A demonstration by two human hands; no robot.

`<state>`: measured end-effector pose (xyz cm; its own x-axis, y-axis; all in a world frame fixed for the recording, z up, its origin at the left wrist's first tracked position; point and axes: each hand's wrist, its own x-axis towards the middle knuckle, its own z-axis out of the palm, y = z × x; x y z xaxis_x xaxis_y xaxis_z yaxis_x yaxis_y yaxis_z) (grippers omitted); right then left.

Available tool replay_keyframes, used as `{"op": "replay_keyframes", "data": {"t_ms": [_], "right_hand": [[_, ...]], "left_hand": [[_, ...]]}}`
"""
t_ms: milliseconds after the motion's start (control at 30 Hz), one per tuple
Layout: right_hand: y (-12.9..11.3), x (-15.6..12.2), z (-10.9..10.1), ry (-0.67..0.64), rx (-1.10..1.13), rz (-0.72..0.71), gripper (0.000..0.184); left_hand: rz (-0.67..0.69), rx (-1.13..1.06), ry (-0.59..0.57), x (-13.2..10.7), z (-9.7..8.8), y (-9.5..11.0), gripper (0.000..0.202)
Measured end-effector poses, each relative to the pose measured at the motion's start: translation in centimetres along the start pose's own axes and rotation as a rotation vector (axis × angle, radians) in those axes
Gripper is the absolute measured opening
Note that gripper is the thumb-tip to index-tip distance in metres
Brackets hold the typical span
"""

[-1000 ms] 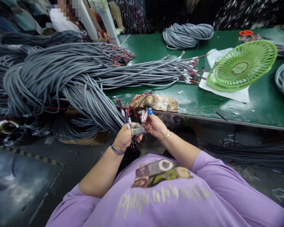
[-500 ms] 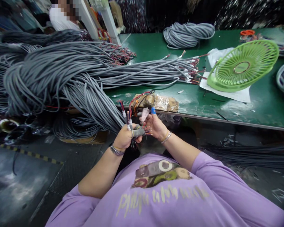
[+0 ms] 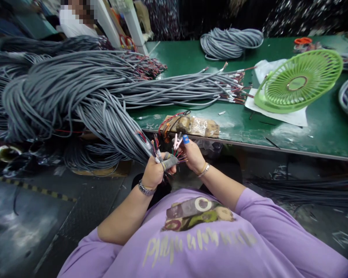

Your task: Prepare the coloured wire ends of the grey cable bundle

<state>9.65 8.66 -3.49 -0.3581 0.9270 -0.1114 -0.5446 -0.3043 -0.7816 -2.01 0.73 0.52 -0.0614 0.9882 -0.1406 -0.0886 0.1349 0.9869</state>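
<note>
My left hand (image 3: pixel 154 170) is closed around the ends of several grey cables (image 3: pixel 113 123) in front of the bench edge. Grey wrapping (image 3: pixel 169 162) lies over its thumb area; whether a cable sheath is part of it I cannot tell. Thin coloured wires (image 3: pixel 181 156) fan out beyond it toward the right. Facing them is my right hand (image 3: pixel 195 157), a blue cover (image 3: pixel 186 139) on its thumb. Its fingers are closed on a small pinkish-white forked piece, like a clip (image 3: pixel 178 142), just above the wires. The fingertips are partly hidden.
Grey cable bundles (image 3: pixel 52 77) heap over the left of the green bench (image 3: pixel 237 131). A green fan (image 3: pixel 300 83) stands at right on white paper. A taped cardboard piece (image 3: pixel 204 126) lies at the front edge. Behind are a cable coil (image 3: pixel 230 42) and orange-handled scissors (image 3: pixel 303 40).
The pinkish-white piece has turned and now shows its forked shape. The coloured wires are more spread out. My left hand has shifted slightly, and the cable ends beside it lean differently.
</note>
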Motion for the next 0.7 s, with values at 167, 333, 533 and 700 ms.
{"op": "replay_keyframes", "data": {"t_ms": [167,333,533,700], "right_hand": [[-0.4,0.8,0.5,-0.057,0.199,0.290,0.051],[-0.8,1.1,1.0,-0.009,0.309,0.344,0.045],[-0.7,0.8,1.0,-0.007,0.331,0.345,0.047],[-1.1,0.4,0.6,-0.066,0.335,0.413,0.053]], "left_hand": [[-0.007,-0.022,0.000,0.4,0.0,-0.2,0.025],[-0.026,-0.008,0.004,0.6,0.0,-0.4,0.026],[-0.032,0.024,0.007,0.6,0.0,-0.4,0.030],[0.001,0.040,-0.013,-0.2,-0.2,-0.3,0.033]]}}
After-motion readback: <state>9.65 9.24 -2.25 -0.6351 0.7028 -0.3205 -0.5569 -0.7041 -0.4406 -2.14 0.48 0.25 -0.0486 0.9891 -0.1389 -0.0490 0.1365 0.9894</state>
